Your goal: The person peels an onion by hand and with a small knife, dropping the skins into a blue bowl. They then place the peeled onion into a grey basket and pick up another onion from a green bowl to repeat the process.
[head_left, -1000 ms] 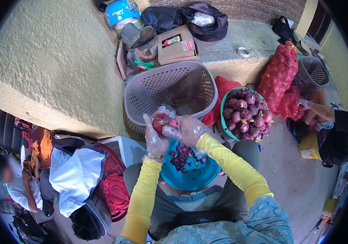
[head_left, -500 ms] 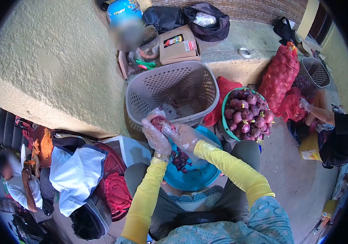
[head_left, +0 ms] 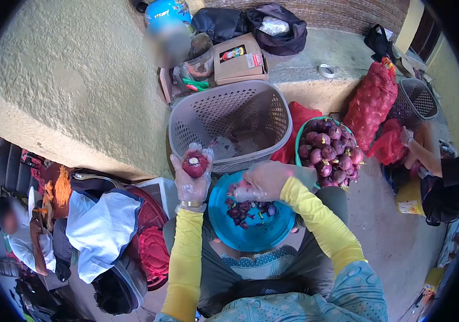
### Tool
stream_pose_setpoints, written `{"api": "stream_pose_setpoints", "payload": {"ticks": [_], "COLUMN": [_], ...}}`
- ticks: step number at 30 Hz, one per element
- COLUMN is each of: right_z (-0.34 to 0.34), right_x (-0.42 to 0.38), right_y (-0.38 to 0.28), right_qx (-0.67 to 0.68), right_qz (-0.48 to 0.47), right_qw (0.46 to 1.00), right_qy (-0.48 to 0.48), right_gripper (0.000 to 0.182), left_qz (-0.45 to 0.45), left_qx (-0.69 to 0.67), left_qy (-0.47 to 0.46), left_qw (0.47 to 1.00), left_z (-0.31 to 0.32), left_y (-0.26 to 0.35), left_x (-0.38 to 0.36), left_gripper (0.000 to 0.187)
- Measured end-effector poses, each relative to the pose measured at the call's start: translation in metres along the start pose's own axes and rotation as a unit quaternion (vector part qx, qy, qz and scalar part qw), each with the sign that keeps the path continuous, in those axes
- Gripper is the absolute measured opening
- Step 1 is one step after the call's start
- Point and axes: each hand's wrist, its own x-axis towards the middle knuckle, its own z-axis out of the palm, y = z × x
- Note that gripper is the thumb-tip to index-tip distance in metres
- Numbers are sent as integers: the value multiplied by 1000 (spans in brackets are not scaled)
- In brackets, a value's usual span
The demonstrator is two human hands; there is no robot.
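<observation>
A red onion (head_left: 194,164) with a pale cut end facing up rests in my left hand (head_left: 191,181), whose gloved fingers curl around it at the front of the grey basket. My right hand (head_left: 264,182), also in a clear plastic glove and blurred by motion, hangs over the blue basin (head_left: 223,232) with its fingers bent together. Something reddish shows at its fingertips, but I cannot tell what it is. Dark purple onion peels and scraps (head_left: 240,213) lie in the basin below. To the right, a green-rimmed tub (head_left: 297,144) is heaped with red onions (head_left: 330,150).
The grey perforated basket (head_left: 229,92) has some peel bits at its bottom. A full red mesh sack (head_left: 371,102) leans behind the tub. At right, a co-worker's gloved hand (head_left: 407,137) is by red netting (head_left: 387,147). A cardboard box (head_left: 237,59) stands on the ledge.
My hands have parted. The left has moved slightly left with the onion, now showing its pale cut end; the right has come off it and moved right, over the basin.
</observation>
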Motion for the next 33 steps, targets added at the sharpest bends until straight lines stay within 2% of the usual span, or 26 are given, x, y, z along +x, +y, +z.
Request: {"api": "stream_pose_setpoints", "payload": {"ticks": [4, 6, 7, 9, 10, 11, 12, 13, 15, 16, 17, 19, 21, 23, 25, 26, 28, 32, 33], "right_z": [37, 51, 49, 40, 64, 106, 129, 114, 45, 26, 22, 19, 36, 37, 33, 34, 35, 33, 35], "right_x": [5, 8, 8, 9, 25, 54, 70, 61, 23, 15, 15, 16, 32, 37, 39, 38, 35, 31, 35], "right_y": [26, 39, 37, 34, 57, 97, 119, 107, 49, 31, 27, 23, 41, 45, 47, 44, 35, 21, 25], "right_qx": [-66, -76, -75, 34, 34, 138, 238, 238, 484, 485, 485, 639, 661, 681, 641, 641, 764, 778, 695], "right_qz": [21, -36, -37, 46, 47, -20, -87, -88, -14, 24, 23, 121, 121, 121, -3, -3, -34, 10, -37], "right_qw": [997, 996, 996, 998, 998, 989, 960, 960, 873, 870, 870, 754, 739, 722, 768, 768, 638, 619, 703], "right_qy": [24, 42, 41, -32, -32, 44, 119, 117, 61, 89, 90, 91, 55, 18, 7, 6, 93, 107, 147], "right_gripper": [57, 49, 49, 27, 27, 26, 26, 26, 25, 31, 31, 34, 36, 38, 38, 38, 33, 29, 30], "left_qz": [-63, -77, -75, -74, -59, -43, -42, -32, -22, -8, 5, -1, -6, -53, -52, -52, -42, -28, -28], "left_qx": [-50, -60, -53, -46, -30, -15, -16, -30, -43, -37, -31, -29, -27, -62, -47, -31, -26, 2, 2], "left_qy": [-37, -63, -63, -64, -71, -77, -76, -91, -107, -92, -78, -69, -60, -53, -48, -43, -42, -54, -53], "left_qw": [996, 993, 994, 994, 995, 996, 996, 995, 993, 995, 996, 997, 998, 995, 996, 997, 998, 998, 998], "left_z": [15, 23, 27, 28, 26, 25, 25, 25, 26, 27, 28, 25, 21, 17, 15, 14, 14, 17, 18], "left_y": [-1, 1, 2, 3, 3, 3, 2, 2, 3, 3, 3, 5, 8, 12, 12, 12, 10, 5, 3], "left_x": [-2, -6, -8, -8, -6, -4, -4, -4, -4, -4, -4, -2, 1, 4, 5, 4, 5, 6, 4], "left_gripper": [51, 49, 44, 40, 37, 34, 34, 34, 35, 38, 42, 46, 50, 56, 59, 63, 63, 63, 63]}}
